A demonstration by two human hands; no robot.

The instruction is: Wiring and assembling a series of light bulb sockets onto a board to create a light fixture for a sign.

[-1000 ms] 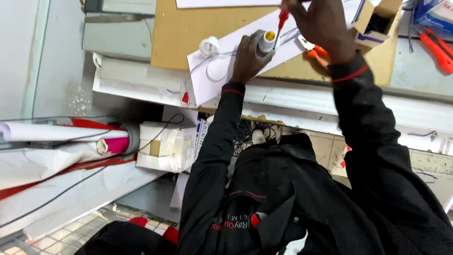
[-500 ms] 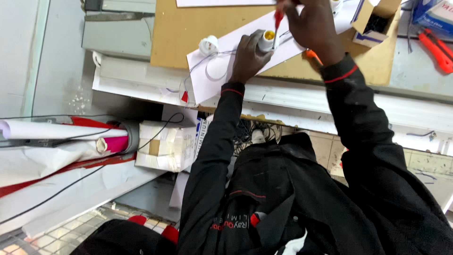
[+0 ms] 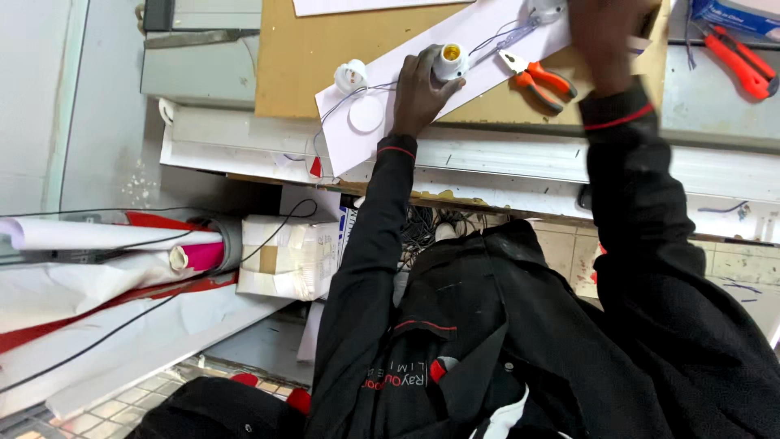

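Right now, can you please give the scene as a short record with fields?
left hand: grips a white lamp holder lying on a white strip
right hand: blurred, above the board; whether it holds anything cannot be told
between the hands: orange-handled pliers on the brown board
left of lamp holder: second white fitting, thin wires
far right: red-handled tool

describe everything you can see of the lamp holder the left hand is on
The lamp holder is a small white socket that looks like plastic, its round mouth showing a yellowish inside with a metal contact. It stands on the long white board on the brown worktop, mouth toward the camera. The left hand grips its side with thumb and fingers. Thin wires run from it along the board toward the right. Orange-handled pliers lie just right of it, not touching.
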